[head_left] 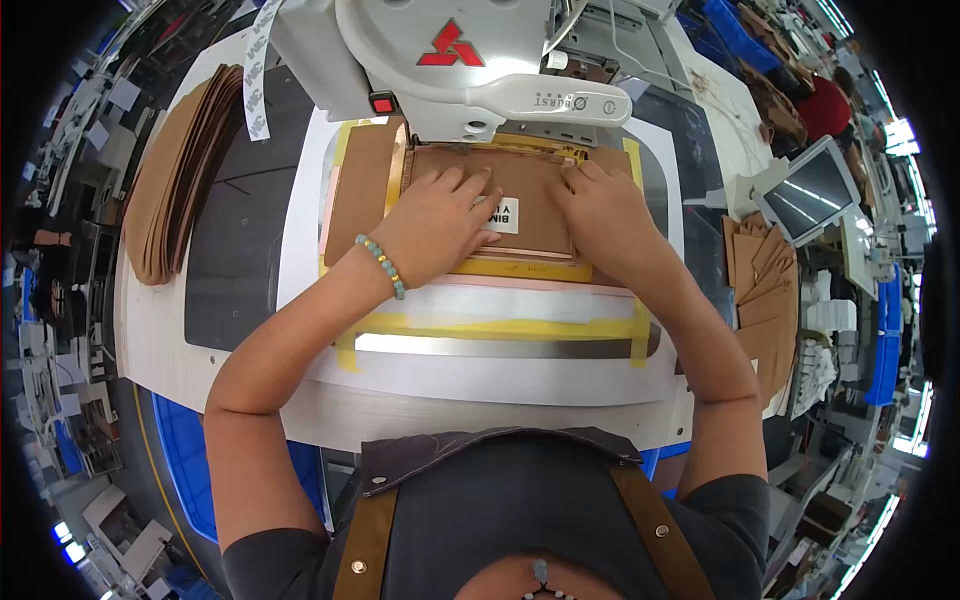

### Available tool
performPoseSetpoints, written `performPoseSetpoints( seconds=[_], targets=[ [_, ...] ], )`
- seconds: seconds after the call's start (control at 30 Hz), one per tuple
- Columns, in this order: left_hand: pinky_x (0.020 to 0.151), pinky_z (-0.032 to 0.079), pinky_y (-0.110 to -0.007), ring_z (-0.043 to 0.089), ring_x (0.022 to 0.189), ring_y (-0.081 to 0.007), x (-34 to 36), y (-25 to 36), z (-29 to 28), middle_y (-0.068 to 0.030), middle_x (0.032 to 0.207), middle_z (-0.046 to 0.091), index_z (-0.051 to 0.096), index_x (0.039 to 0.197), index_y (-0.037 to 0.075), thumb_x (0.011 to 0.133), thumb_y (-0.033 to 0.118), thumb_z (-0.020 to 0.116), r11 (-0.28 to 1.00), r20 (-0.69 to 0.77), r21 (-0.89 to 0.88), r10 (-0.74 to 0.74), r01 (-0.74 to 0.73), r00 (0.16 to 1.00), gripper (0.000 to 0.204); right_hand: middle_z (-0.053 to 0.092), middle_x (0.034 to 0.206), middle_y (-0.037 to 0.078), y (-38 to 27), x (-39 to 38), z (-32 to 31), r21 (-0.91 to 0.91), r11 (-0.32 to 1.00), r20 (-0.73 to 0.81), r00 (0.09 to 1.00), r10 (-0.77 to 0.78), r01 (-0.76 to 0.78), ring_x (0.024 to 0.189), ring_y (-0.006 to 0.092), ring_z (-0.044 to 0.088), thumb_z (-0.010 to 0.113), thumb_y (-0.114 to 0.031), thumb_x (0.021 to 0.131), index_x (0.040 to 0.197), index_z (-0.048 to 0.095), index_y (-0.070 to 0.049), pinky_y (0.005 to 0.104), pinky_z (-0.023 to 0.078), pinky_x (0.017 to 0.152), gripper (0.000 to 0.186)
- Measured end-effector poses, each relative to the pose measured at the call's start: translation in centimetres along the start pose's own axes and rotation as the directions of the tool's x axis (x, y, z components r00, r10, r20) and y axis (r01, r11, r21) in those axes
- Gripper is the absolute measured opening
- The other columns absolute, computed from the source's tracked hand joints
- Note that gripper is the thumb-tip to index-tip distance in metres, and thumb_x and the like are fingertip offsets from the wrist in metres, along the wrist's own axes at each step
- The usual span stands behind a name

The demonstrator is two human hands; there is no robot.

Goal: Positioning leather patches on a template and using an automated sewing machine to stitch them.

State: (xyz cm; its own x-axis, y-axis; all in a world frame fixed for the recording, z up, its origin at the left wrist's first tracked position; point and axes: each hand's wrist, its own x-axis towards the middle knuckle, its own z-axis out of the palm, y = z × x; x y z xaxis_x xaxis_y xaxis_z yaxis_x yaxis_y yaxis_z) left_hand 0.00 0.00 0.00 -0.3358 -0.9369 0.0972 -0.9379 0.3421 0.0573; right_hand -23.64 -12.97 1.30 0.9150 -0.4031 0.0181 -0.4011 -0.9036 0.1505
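Observation:
A flat brown panel lies inside a rectangular clamp frame under the head of a white sewing machine. On the panel sits a small white label with dark print. My left hand, below a beaded bracelet, rests with fingers spread on the panel, its fingertips at the label's left edge. At the panel's right edge, my right hand lies with its fingers bent over the frame's upper right corner. Both palms face down. More brown material shows under the frame's left side.
A stack of brown panels stands at the left, with more brown pieces at the right. Yellow tape crosses the white sheet in front. A screen stands at the right. Blue bins sit below the table edge.

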Motion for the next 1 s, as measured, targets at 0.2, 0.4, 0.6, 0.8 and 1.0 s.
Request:
performPoseSetpoints(
  seconds=[0.2,0.4,0.6,0.8,1.0],
  targets=[
    [0.112,0.046,-0.043,0.054,0.137,-0.0333,0.8,0.6,1.0,-0.0150,0.149,0.059,0.065,0.140,0.004,0.101,0.033,0.068,0.999,-0.058,-0.038,0.018,-0.021,0.998,0.049,0.074,0.101,0.011,0.2,0.6,0.9,-0.011,0.995,-0.267,0.959,-0.097,0.098,0.106,0.0267,0.070,0.075,-0.010,0.078,0.101,0.073,-0.004,0.0391,0.053,0.084,0.024],
    [0.114,0.046,-0.043,0.055,0.136,-0.0346,1.4,0.6,1.7,-0.0179,0.147,0.060,0.066,0.137,0.001,0.101,0.025,0.069,0.995,-0.077,-0.075,0.052,-0.058,0.996,0.044,0.075,0.098,0.011,-0.5,1.4,1.3,-0.041,0.991,-0.303,0.943,-0.137,0.130,0.105,0.0257,0.070,0.073,-0.014,0.080,0.101,0.073,-0.004,0.0387,0.053,0.082,0.023],
    [0.117,0.045,-0.044,0.054,0.139,-0.0366,1.4,0.3,2.5,-0.0195,0.145,0.061,0.065,0.136,-0.002,0.102,0.022,0.067,0.993,-0.128,-0.095,0.058,-0.070,0.990,0.042,0.075,0.114,0.012,-1.1,2.3,1.4,-0.040,0.994,-0.184,0.977,-0.107,0.101,0.110,0.0266,0.069,0.067,-0.014,0.086,0.122,0.074,-0.002,0.0394,0.053,0.089,0.039],
    [0.118,0.044,-0.044,0.054,0.139,-0.0377,1.3,-0.3,2.7,-0.0202,0.145,0.060,0.064,0.135,-0.004,0.102,0.019,0.066,0.991,-0.143,-0.112,0.053,-0.070,0.988,0.041,0.075,0.118,0.013,-1.7,3.2,1.6,-0.029,0.991,-0.197,0.972,-0.131,0.128,0.111,0.0266,0.069,0.066,-0.014,0.086,0.124,0.073,0.000,0.0388,0.053,0.089,0.040],
    [0.117,0.045,-0.044,0.054,0.137,-0.0374,0.8,-1.0,3.1,-0.0196,0.145,0.060,0.063,0.134,-0.004,0.100,0.016,0.067,0.990,-0.153,-0.138,0.017,-0.038,0.988,0.040,0.075,0.118,0.014,-3.1,4.4,2.4,-0.069,0.990,-0.199,0.971,-0.132,0.120,0.109,0.0267,0.069,0.066,-0.013,0.086,0.125,0.071,0.003,0.0380,0.054,0.087,0.043]
  ],
)
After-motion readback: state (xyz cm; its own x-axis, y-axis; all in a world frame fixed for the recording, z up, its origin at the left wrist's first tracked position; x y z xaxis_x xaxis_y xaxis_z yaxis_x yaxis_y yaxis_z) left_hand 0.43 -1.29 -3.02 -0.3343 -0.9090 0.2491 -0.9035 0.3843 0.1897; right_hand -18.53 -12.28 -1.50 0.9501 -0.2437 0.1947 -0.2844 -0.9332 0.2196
